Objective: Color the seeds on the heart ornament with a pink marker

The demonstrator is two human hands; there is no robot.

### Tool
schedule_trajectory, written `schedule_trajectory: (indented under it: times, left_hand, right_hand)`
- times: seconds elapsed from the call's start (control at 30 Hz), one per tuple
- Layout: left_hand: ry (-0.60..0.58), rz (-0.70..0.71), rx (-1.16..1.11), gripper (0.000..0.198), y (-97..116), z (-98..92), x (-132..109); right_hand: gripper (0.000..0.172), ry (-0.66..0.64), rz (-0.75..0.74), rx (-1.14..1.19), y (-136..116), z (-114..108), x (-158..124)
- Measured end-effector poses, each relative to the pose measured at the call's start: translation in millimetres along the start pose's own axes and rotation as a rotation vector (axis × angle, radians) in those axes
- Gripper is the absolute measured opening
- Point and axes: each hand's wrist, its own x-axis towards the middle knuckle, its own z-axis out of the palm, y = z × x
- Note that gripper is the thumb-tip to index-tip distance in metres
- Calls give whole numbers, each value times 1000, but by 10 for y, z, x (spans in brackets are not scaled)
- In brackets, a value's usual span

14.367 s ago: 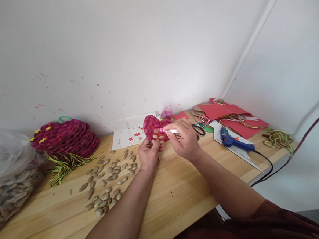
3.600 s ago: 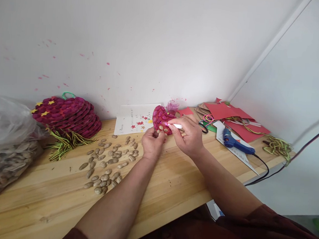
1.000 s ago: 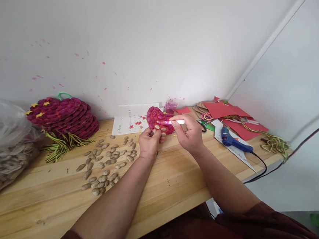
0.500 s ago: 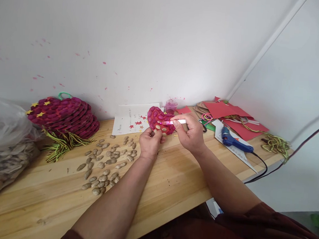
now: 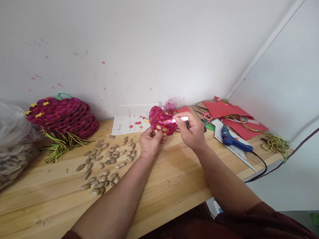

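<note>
My left hand [image 5: 151, 142] is closed on the lower edge of a bumpy craft piece [image 5: 156, 115] covered in magenta-painted peanuts. A few peanuts near its lower edge are still pale. Between the fingers of my right hand [image 5: 192, 131] is a white-handled paintbrush [image 5: 182, 119], its pink-wet tip touching the middle of the craft piece. Behind the piece stands a clear plastic cup [image 5: 171, 105] stained with pink paint. Loose unpainted peanuts [image 5: 114, 155] lie scattered on the wooden table [image 5: 171, 175], left of my left forearm.
A stack of magenta peanut pieces [image 5: 73, 118] with yellow stars and green-yellow tassels stands left, beside a plastic bag of peanuts [image 5: 5, 164]. White paper [image 5: 123, 118] holds small stars. On the right lie a blue glue gun [image 5: 236, 142] with its cable, red card [image 5: 231, 113] and cords [image 5: 276, 144].
The craft piece has tilted slightly and shifted a little right in my left hand. My right hand and the brush have moved slightly right and up.
</note>
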Motion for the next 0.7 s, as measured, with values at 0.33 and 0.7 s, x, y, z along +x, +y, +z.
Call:
schedule_trajectory:
  times: [0.33, 0.7]
  left_hand:
    - [-31, 4, 16, 25, -8, -5, 0]
    - [-34, 5, 24, 25, 0, -3, -4]
  right_hand:
    - [22, 12, 46, 56, 79, 18, -1]
    - [24, 14, 76, 72, 88, 13, -2]
